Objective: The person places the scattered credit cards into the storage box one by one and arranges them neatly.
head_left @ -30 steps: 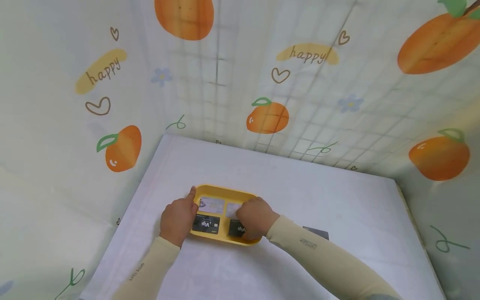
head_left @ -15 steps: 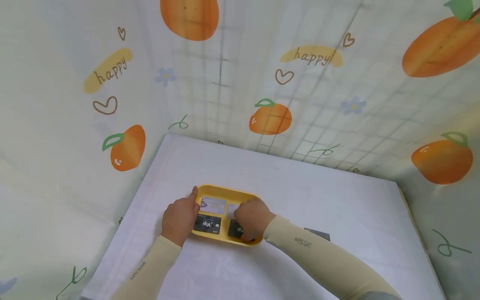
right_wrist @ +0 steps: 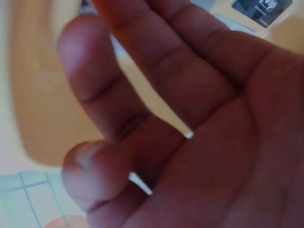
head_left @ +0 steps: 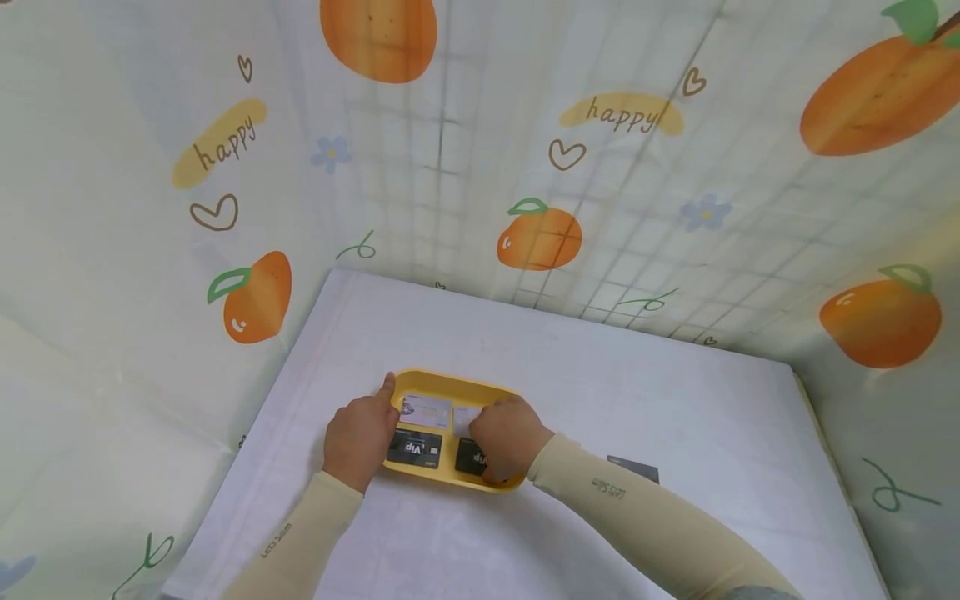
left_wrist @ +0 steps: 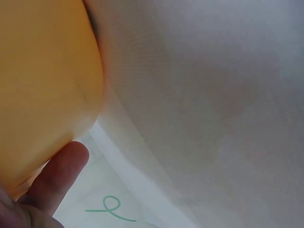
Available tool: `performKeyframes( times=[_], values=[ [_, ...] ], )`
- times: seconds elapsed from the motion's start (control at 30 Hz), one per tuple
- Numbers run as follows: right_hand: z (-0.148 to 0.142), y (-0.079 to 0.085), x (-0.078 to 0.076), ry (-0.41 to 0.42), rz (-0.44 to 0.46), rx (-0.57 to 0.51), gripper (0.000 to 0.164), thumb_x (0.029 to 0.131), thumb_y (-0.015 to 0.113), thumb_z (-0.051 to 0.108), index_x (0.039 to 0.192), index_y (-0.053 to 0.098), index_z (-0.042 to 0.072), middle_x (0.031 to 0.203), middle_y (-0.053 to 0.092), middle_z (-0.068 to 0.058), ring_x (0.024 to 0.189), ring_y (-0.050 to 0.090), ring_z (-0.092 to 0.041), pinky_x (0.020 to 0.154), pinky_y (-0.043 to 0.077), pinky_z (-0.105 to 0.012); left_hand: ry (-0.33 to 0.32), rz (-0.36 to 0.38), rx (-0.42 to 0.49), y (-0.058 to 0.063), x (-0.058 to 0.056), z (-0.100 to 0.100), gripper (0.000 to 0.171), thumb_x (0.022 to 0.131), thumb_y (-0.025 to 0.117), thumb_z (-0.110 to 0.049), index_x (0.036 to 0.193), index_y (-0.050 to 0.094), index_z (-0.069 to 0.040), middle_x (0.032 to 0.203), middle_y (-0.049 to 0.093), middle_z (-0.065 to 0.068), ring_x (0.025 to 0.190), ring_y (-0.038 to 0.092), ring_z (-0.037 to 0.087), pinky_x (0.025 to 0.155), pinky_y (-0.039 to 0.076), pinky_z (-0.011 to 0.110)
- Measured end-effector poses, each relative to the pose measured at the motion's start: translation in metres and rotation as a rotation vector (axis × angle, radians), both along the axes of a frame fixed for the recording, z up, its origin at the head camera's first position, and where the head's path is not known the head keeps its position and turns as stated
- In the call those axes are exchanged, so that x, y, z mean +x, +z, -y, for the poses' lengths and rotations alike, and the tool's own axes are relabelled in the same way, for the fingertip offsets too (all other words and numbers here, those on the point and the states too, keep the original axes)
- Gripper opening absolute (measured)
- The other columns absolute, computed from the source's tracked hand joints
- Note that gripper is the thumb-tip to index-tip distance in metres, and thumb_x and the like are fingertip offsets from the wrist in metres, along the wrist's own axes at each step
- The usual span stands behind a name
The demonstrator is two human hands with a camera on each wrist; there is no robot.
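My left hand (head_left: 362, 437) grips the left end of a yellow tray (head_left: 450, 383), thumb along the rim; in the left wrist view a finger (left_wrist: 64, 173) touches the tray's outer wall. Inside on the left lie a pale card (head_left: 425, 411) and a black VIP card (head_left: 414, 448). My right hand (head_left: 513, 437) reaches into the right end, over a second pale card (head_left: 462, 421) and a second black VIP card (head_left: 468, 457), partly hiding both. Its fingers (right_wrist: 99, 80) are bent; the foremost tips leave the right wrist view, so I cannot tell whether they pinch a card.
Beside the right forearm, a dark card (head_left: 633, 468) lies on the white tabletop (head_left: 600, 367). Cloth walls (head_left: 420, 192) printed with oranges stand behind and to both sides of the table.
The view has shifted slightly. Both hands stay at the tray, and the cards lie as before; my right hand has barely moved.
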State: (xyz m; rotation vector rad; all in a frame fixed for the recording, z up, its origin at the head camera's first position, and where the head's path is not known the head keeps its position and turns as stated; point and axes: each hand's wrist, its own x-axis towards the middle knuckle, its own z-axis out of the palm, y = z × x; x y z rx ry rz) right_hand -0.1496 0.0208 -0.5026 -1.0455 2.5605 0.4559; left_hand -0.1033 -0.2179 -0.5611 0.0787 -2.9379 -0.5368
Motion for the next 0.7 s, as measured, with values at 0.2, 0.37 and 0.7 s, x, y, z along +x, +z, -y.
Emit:
performKeyframes(
  times=[0.2,0.37,0.7],
  values=[
    [-0.02,0.019,0.002,0.04,0.0,-0.14,0.041,0.077,0.086,0.056,0.095,0.072,0.022,0.071,0.056,0.012,0.067,0.052,-0.014,0.069,0.048,-0.039,-0.005,-0.035,0.017,0.0,0.001,0.0,0.056,0.101,0.071,-0.026,0.155,0.057,-0.018,0.057,0.051,0.001,0.045,0.042,0.017,0.041,0.035,0.034],
    [-0.052,0.038,0.004,0.004,0.002,-0.331,0.048,0.08,0.084,0.057,0.113,0.075,0.024,0.091,0.065,0.014,0.08,0.056,-0.011,0.076,0.052,-0.037,-0.008,-0.052,0.015,0.004,0.003,0.001,0.057,0.1,0.073,-0.025,0.155,0.057,-0.017,0.056,0.05,0.0,0.046,0.041,0.016,0.042,0.035,0.033],
    [-0.137,0.034,0.031,-0.18,-0.043,-0.534,0.068,0.077,0.086,0.065,0.131,0.069,0.028,0.124,0.065,0.016,0.113,0.061,-0.009,0.099,0.053,-0.037,-0.015,-0.018,0.046,0.0,0.007,-0.003,0.057,0.102,0.07,-0.025,0.156,0.055,-0.017,0.056,0.05,0.001,0.045,0.041,0.017,0.041,0.034,0.034]
  ],
)
